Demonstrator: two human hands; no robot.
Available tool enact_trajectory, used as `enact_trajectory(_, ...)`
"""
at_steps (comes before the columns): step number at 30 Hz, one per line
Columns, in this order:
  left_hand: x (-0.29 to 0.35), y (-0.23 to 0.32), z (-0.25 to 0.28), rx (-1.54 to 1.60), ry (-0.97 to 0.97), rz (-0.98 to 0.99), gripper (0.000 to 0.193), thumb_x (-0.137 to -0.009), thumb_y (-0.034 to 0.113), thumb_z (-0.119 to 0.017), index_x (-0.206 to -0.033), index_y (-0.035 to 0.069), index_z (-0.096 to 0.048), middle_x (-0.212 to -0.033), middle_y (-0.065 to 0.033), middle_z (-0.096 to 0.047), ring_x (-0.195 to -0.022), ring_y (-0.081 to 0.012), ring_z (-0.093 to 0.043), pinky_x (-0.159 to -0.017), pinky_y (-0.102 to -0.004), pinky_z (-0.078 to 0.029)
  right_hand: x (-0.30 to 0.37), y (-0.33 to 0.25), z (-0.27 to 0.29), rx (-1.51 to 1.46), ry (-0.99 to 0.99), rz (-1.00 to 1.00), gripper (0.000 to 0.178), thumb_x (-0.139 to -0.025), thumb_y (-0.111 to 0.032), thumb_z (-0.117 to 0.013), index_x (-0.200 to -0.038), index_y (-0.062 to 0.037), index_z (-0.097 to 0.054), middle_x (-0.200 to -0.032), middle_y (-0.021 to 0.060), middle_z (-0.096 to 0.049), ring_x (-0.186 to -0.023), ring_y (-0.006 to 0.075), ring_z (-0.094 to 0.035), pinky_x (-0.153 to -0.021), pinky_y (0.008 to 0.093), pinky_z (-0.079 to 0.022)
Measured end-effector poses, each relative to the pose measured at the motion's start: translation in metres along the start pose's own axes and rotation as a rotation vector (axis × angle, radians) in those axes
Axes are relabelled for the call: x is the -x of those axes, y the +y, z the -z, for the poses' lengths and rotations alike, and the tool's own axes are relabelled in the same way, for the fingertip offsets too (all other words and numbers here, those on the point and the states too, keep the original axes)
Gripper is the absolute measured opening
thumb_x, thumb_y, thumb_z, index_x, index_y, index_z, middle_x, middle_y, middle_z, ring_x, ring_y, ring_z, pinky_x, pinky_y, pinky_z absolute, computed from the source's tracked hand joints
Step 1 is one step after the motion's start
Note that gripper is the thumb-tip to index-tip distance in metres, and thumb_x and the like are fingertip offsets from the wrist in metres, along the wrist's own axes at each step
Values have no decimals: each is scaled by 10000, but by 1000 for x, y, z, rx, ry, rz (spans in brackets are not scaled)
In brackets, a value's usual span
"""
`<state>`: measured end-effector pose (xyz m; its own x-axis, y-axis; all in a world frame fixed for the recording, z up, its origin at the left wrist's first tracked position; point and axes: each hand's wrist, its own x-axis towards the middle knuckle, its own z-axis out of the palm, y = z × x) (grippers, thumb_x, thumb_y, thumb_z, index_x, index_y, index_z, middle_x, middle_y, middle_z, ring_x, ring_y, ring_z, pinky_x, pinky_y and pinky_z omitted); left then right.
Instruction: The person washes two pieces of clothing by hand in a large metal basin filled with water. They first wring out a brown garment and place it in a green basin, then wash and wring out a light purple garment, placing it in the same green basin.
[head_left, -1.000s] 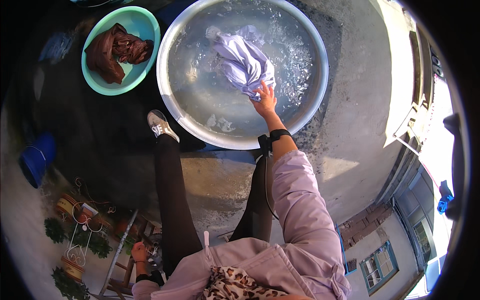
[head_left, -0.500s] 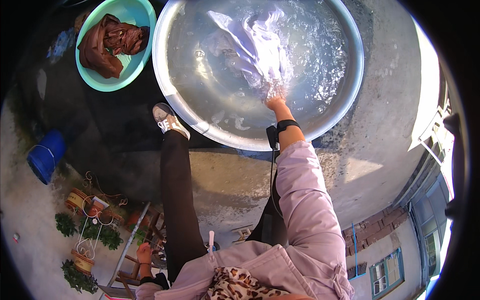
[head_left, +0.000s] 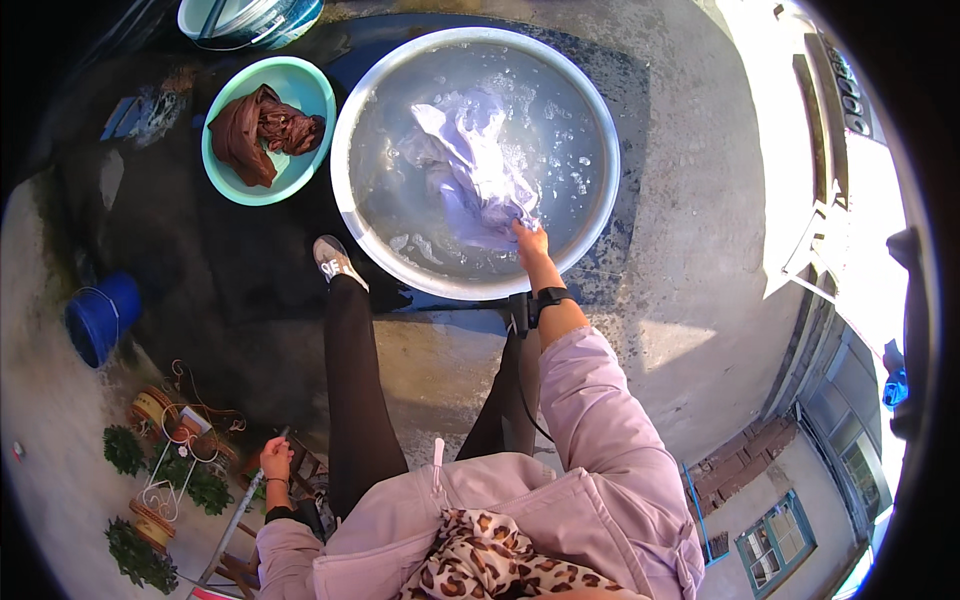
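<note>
Where wet concrete ground darkens, a metal basin stands.

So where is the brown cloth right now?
In the head view, the brown cloth lies bunched in the small green basin at upper left, right beside the large metal basin where the right hand grips the pale wet cloth.

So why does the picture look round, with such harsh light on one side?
Head view: a fisheye lens bends straight edges and leaves black corners. Low sun bleaches the building wall at right, while deep shade darkens the upper left around the green basin. The metal basin glints where the right hand grips the pale wet cloth.
</note>
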<state>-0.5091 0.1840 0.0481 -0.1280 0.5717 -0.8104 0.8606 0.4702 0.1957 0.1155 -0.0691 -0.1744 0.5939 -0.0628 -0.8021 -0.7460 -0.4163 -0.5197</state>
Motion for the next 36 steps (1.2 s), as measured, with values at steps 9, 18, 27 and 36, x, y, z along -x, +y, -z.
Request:
enact_trajectory(9,12,67,-10,123,4,-107,162,-787,105,-579,-943,68,-604,-769,-25,-606,-577,-106,-586,-498,-215,-458,136,-141,28,-168,45,132,247,-719,-123,-667,-945,-70,-583,-765,15,-577,-612,115,-509,-508,282,-393)
enact_trajectory(18,15,135,-2,281,124,-346,161,-783,131,-581,-927,73,-622,-753,-28,-612,-583,-104,-581,-501,-214,-448,308,-329,82,-161,-238,443,188,-749,-11,-615,-931,-7,-565,-821,75,-607,-677,182,-605,-565,307,-503)
enact_trajectory(27,-3,220,-7,5,250,-463,176,-726,227,-596,-843,112,-661,-806,-75,-651,-777,-221,-621,-697,-309,-479,387,-384,135,-182,-291,645,228,-780,-33,-594,-991,42,-550,-898,131,-614,-753,222,-624,-626,313,-528)
enact_trajectory(36,84,375,-65,48,-290,-648,201,-771,190,-593,-920,58,-622,-755,-23,-610,-654,-106,-577,-579,-241,-479,397,-369,142,-272,-285,694,248,-751,0,-624,-983,30,-541,-885,97,-605,-761,187,-603,-665,297,-495)
